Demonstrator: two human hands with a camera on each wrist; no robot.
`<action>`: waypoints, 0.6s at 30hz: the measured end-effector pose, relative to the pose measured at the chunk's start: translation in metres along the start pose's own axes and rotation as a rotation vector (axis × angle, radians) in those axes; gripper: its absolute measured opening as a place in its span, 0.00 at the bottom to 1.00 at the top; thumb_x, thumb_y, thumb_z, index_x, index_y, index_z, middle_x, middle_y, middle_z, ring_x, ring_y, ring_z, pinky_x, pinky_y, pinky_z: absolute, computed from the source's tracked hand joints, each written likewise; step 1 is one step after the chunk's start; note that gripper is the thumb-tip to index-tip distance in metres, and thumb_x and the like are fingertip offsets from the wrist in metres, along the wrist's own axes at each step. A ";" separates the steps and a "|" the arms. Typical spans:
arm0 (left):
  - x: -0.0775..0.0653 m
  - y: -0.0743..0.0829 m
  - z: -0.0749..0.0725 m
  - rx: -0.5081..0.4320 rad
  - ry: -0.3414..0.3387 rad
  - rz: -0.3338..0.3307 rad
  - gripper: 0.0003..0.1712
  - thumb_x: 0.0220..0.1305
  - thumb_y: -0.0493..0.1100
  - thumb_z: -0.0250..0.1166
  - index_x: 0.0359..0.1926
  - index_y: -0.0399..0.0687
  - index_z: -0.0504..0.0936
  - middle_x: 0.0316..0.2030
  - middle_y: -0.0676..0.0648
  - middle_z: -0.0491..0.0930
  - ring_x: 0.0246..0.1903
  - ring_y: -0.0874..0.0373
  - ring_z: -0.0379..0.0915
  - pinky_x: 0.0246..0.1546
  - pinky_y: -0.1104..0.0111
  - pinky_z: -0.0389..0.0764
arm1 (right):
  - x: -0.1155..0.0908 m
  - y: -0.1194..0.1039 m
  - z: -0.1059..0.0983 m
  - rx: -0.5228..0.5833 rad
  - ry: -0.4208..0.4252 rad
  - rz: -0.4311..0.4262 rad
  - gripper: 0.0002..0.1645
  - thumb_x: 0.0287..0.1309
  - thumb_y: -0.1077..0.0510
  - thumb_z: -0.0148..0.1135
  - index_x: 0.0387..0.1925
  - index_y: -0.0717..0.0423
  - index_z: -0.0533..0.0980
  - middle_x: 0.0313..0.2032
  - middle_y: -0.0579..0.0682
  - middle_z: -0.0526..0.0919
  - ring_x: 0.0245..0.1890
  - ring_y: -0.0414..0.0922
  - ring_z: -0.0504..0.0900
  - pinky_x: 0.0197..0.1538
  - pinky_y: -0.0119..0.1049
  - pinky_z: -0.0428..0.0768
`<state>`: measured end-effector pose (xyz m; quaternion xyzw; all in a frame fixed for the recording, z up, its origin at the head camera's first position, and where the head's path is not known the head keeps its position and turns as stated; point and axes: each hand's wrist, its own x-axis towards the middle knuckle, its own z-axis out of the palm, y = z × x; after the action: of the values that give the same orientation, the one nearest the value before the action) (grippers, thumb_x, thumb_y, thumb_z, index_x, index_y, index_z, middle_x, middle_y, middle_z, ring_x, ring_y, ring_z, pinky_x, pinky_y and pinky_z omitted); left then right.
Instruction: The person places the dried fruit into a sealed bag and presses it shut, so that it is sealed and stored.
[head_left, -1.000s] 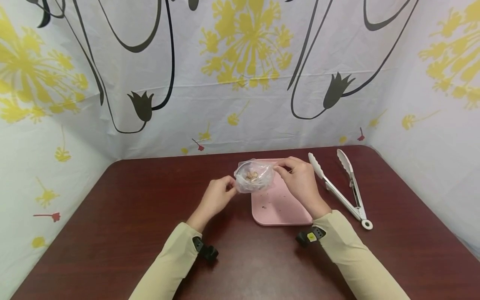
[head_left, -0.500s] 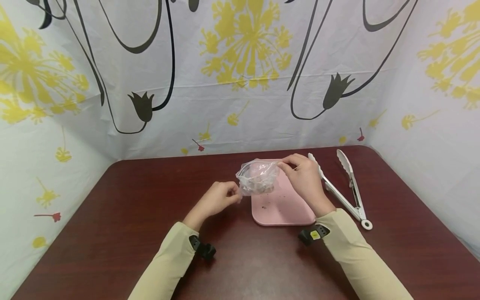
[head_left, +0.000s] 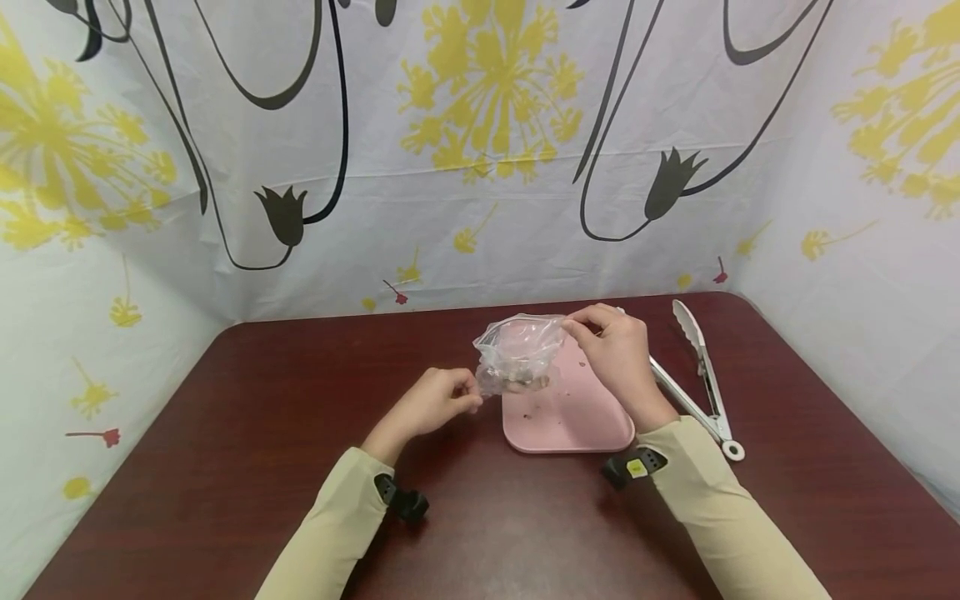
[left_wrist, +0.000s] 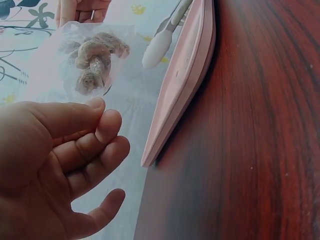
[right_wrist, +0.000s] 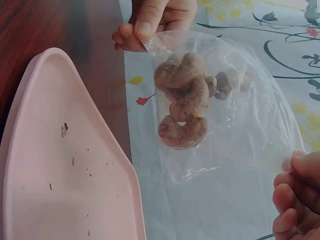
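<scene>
A clear plastic bag (head_left: 516, 340) is held up above the pink tray (head_left: 562, 429), with its opening toward the top. Brown, curved nuts that look like cashews (right_wrist: 182, 135) lie bunched in the bag's lower part. My left hand (head_left: 435, 400) pinches the bag's lower left corner between thumb and index finger, its other fingers loosely bent. On the other side, my right hand (head_left: 618, 354) pinches the bag's upper right edge. The right wrist view shows both hands at the bag, its film stretched between them.
Small dark crumbs (right_wrist: 64, 130) are scattered over the tray. White-tipped tongs (head_left: 708, 375) lie spread to the right of the tray, partly behind the right hand. A patterned cloth (head_left: 450, 233) stands behind the dark red table (head_left: 300, 400).
My right hand has shifted right and slightly up, and my left hand a little down. The bag has tipped more upright, and the nuts have gone from its middle to its bottom.
</scene>
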<state>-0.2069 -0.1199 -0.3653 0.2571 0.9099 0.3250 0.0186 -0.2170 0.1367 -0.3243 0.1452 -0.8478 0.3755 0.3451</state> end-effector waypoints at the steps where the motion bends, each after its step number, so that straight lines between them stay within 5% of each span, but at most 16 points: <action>1: 0.000 0.000 0.000 0.005 0.000 0.007 0.07 0.60 0.40 0.66 0.26 0.49 0.79 0.21 0.56 0.78 0.23 0.62 0.69 0.26 0.73 0.69 | 0.000 0.000 -0.001 0.001 0.001 0.008 0.04 0.49 0.62 0.72 0.27 0.60 0.84 0.26 0.53 0.85 0.21 0.42 0.74 0.26 0.19 0.65; 18: 0.000 -0.003 0.002 0.031 -0.016 0.072 0.08 0.60 0.39 0.66 0.25 0.50 0.78 0.20 0.56 0.78 0.22 0.67 0.68 0.28 0.74 0.69 | 0.006 0.002 -0.007 0.017 0.037 0.040 0.04 0.50 0.62 0.71 0.27 0.60 0.84 0.26 0.53 0.85 0.23 0.39 0.73 0.27 0.17 0.64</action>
<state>-0.2078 -0.1210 -0.3690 0.2927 0.9048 0.3092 0.0102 -0.2192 0.1433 -0.3184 0.1241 -0.8408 0.3921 0.3520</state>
